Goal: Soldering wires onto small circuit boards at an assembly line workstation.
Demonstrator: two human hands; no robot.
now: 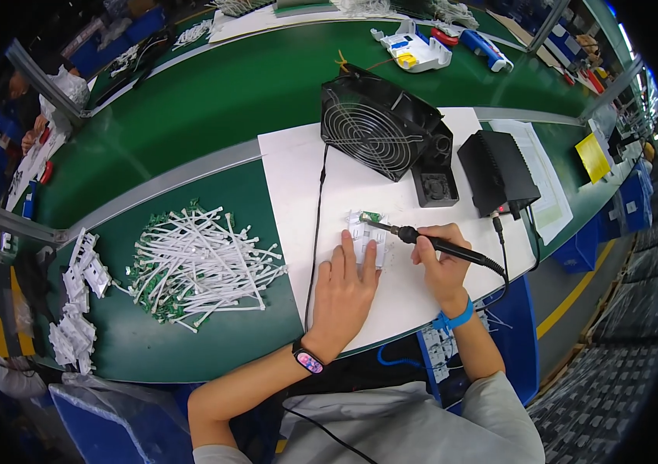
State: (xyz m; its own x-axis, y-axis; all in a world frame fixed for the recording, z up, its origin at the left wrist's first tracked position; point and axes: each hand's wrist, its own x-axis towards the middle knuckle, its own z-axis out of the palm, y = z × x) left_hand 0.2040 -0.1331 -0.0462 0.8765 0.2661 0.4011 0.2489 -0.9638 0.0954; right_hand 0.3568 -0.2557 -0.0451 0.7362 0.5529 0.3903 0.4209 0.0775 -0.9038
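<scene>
My right hand point(443, 267) grips a black soldering iron point(453, 249) like a pen. Its tip points left and reaches a small green circuit board point(370, 217) at the top of a white plastic housing point(366, 241); whether it touches cannot be made out. Flat on the housing, with fingers stretched forward, lies my left hand point(342, 290), pressing its lower part against the white sheet point(286, 193). To the left is a heap of white cables with green boards point(201, 267). Several white plastic housings point(78, 301) are piled at the table's left edge.
Beyond the work stand a black fan point(371, 127), a small black stand point(435, 185) and a black power unit point(497, 174) with cables. A white plastic part point(412, 50) lies on the far green conveyor. Blue bins point(518, 332) sit below the table edge.
</scene>
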